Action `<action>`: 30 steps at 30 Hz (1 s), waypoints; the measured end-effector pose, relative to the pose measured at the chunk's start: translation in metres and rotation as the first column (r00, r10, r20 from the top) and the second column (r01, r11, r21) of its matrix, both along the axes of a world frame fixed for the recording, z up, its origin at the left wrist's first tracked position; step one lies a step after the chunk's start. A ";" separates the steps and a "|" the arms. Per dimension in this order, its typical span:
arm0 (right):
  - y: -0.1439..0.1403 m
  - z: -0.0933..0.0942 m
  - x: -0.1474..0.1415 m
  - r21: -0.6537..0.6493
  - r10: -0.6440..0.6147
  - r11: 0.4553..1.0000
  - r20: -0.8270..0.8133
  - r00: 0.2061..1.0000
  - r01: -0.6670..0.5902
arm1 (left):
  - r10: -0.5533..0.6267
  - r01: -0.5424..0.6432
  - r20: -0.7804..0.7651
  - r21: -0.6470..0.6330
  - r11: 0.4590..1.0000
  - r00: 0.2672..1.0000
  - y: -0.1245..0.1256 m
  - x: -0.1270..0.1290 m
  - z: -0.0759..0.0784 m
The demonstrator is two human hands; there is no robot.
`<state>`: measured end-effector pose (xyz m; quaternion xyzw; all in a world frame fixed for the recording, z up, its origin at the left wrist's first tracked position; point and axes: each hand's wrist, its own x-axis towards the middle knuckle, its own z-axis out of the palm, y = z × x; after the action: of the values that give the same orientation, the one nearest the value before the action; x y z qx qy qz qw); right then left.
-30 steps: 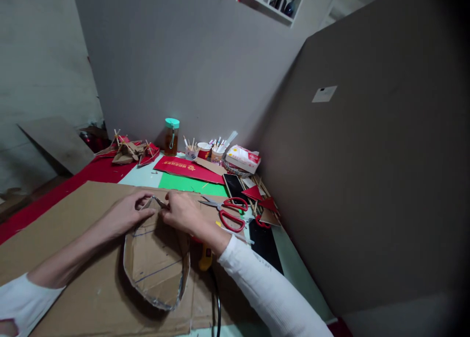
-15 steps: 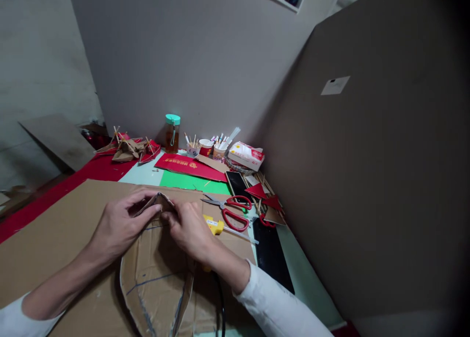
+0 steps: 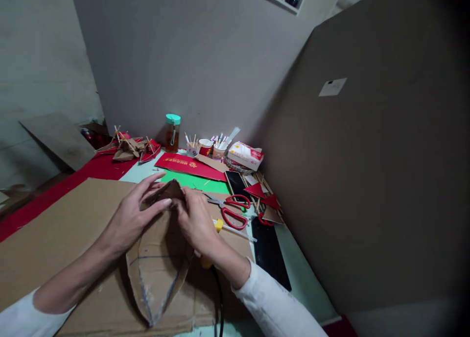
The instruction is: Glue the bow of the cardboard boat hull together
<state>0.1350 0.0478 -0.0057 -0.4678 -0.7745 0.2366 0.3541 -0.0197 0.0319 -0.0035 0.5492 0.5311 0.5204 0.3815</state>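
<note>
A cardboard boat hull (image 3: 161,266), pointed at both ends and marked inside with blue lines, is between my hands. My left hand (image 3: 134,217) holds its left wall near the far tip, thumb inside and fingers outside. On the right wall by the same tip, my right hand (image 3: 198,222) is closed, its fingertips partly hidden. Close beyond my right hand lies a yellow glue gun (image 3: 218,224), mostly covered by the hand, with a clear glue stick in it. Red-handled scissors (image 3: 235,212) rest just past it.
Under the hull lies a large cardboard sheet (image 3: 73,214). Farther back are a bottle (image 3: 172,133), paper cups (image 3: 205,147), a red card strip (image 3: 187,164) and small red and brown boat-like models (image 3: 128,148). A phone (image 3: 237,184) and a black slab (image 3: 271,253) lie right. A black cord (image 3: 220,298) runs nearer me.
The hull has moved away from me and slightly right, so its near tip now shows. Both hands moved with it, and my left fingers have straightened somewhat.
</note>
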 end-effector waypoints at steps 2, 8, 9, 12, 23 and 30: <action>0.004 0.001 0.001 -0.012 -0.068 0.998 -0.095 0.993 0.067 | -0.065 0.079 0.115 -0.120 0.990 0.991 -0.002 -0.001 0.000; 0.012 -0.007 0.006 -0.130 0.019 0.989 -0.376 0.926 -0.073 | -0.086 0.176 0.279 -0.318 0.931 0.956 -0.011 0.002 -0.007; 0.013 -0.009 0.007 -0.152 0.045 0.982 -0.400 0.915 -0.114 | -0.069 0.163 0.283 -0.327 0.931 0.957 -0.011 0.002 -0.009; 0.014 -0.013 0.009 -0.157 0.060 0.979 -0.401 0.914 -0.133 | -0.039 0.138 0.284 -0.341 0.930 0.958 -0.009 0.003 -0.013; -0.003 -0.015 -0.002 -0.043 -0.022 0.999 -0.436 0.900 0.004 | 0.005 0.078 0.244 -0.330 0.941 0.970 -0.008 0.002 -0.023; 0.019 -0.006 0.014 -0.105 -0.102 0.993 -0.565 0.819 0.051 | -0.058 0.197 0.345 -0.383 0.902 0.937 -0.016 0.007 -0.023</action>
<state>0.1494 0.0672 -0.0122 -0.4213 -0.6034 0.3835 0.5580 -0.0126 0.0160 -0.0262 0.3969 0.5210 0.4535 0.6044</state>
